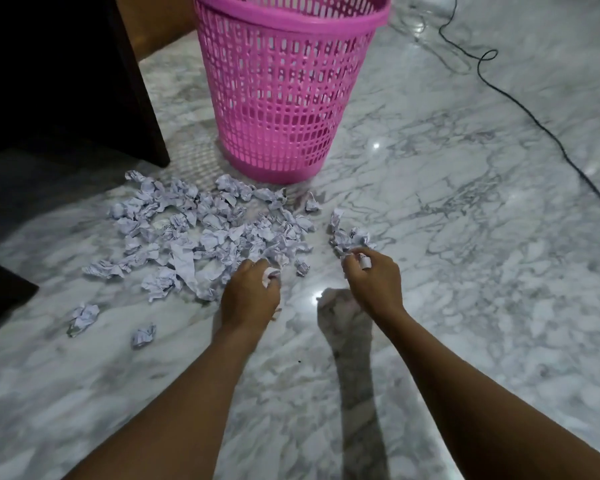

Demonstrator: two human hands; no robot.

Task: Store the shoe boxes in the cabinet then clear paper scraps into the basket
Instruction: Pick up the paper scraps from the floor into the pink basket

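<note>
Several crumpled white paper scraps (201, 230) lie scattered on the marble floor in front of a pink plastic mesh basket (284, 81), which stands upright at the top centre. My left hand (250, 296) is closed around a paper scrap (270, 273) at the near right edge of the pile. My right hand (373, 278) grips other paper scraps (363, 262) beside a small separate cluster (347, 233). No shoe boxes are in view.
A dark wooden cabinet (59, 74) fills the upper left, with its corner close to the basket. A black cable (520, 105) snakes across the floor at the right. Two stray scraps (84, 317) lie nearer to me on the left. Marble floor (465, 237) spreads to the right.
</note>
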